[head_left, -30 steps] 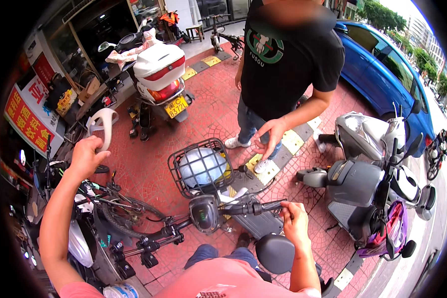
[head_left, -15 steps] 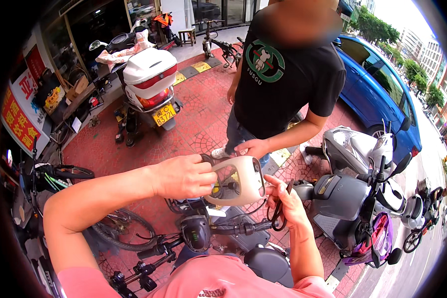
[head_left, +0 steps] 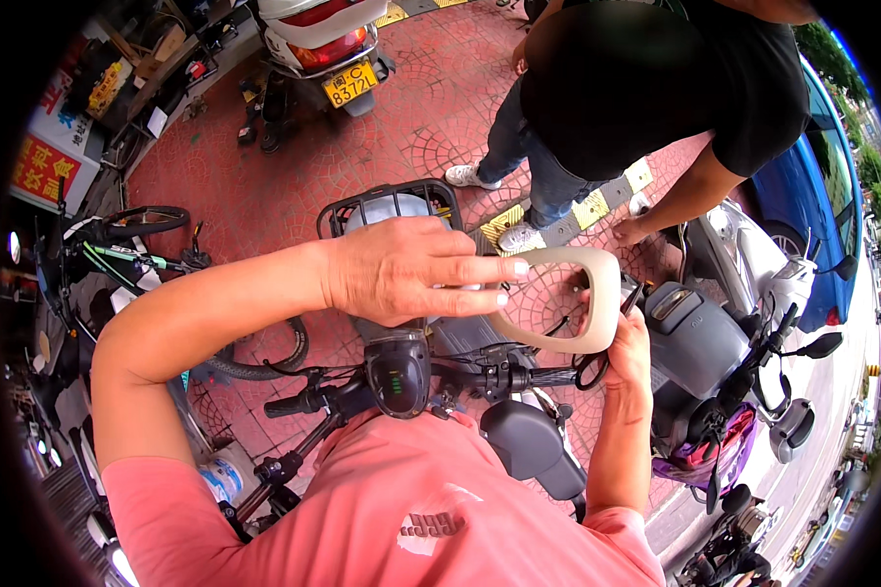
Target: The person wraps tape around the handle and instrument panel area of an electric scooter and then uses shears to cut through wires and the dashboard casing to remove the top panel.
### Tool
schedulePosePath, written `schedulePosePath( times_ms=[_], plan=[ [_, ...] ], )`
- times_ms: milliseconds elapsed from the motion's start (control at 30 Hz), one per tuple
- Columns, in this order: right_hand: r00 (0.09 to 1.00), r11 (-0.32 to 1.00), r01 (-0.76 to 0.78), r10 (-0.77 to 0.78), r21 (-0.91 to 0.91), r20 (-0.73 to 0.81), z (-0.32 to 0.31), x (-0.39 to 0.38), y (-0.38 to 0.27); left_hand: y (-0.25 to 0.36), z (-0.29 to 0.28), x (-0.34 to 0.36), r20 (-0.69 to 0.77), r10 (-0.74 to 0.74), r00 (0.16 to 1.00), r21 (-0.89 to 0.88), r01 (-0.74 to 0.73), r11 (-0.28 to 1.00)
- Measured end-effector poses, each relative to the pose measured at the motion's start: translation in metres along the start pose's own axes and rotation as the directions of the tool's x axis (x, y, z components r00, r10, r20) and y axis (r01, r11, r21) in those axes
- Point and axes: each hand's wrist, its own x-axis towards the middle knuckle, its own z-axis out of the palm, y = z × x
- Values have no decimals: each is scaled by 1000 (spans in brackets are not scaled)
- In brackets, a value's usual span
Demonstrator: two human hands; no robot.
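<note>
A cream, rounded hollow plastic frame [head_left: 605,305] is up above the handlebar, its open middle showing the paving. My right hand [head_left: 628,354] grips the frame's right side, some fingers hidden behind it. A loop of black cord [head_left: 585,376] hangs from that same hand. My left hand [head_left: 416,272] reaches across with straight fingers, its fingertips at the frame's left edge; whether they press on it I cannot tell. Below my hands is a handlebar [head_left: 543,377] with a dark oval display unit [head_left: 398,377].
A black front rack [head_left: 338,210] lies beyond my left hand. A person in a black shirt [head_left: 646,98] stands ahead, one hand lowered. Scooters [head_left: 695,333] and a blue car [head_left: 830,186] are at right, a white scooter [head_left: 328,29] far left, a bicycle [head_left: 137,249] at left.
The view has tilted down. The frame has turned so its opening faces me more. My left hand's bent fingers have straightened. The other person's hand has moved away from the frame and lowered.
</note>
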Motion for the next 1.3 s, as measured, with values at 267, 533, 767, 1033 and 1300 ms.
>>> schedulePosePath(
  times_ms=[267,533,767,1033,1300],
  plan=[
    [987,958,97,-128,-268,-100,-25,13,-47,-105,85,-175,182,-983,-19,289,957,35],
    [972,867,223,-162,-444,173,28,106,-55,-38,57,-160,314,-940,133,-89,990,110],
    [921,546,372,-317,-751,226,98,250,16,37,71,-145,99,-815,570,8,819,574],
    [903,-70,330,-268,-941,337,138,315,117,29,81,-157,-38,-875,482,137,870,474],
    [949,71,231,-237,-970,208,140,318,146,-8,66,-160,-156,-911,382,206,914,348]
  ],
)
